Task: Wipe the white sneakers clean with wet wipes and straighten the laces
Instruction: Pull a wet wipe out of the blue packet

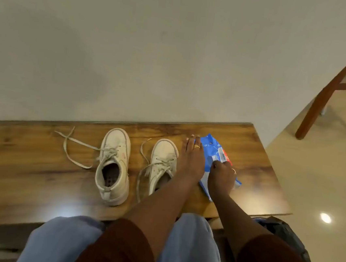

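Note:
Two white sneakers stand side by side on a wooden table [27, 159], toes toward the wall. The left sneaker [114, 163] has its loose laces [75, 149] trailing out to the left. The right sneaker [162, 163] has untied laces looping over its front; my forearm hides its heel. A blue pack of wet wipes [214, 151] lies to the right of the shoes. My left hand [193, 154] lies flat with straight fingers on the pack's left edge. My right hand [222, 175] has its fingers curled down on the pack's top, pinching at its flap.
A plain wall rises behind the table. A wooden chair [328, 91] stands on the tiled floor at the far right. A dark bag [285, 232] sits on the floor by the table's near right corner. My knees in blue jeans are below the table's front edge.

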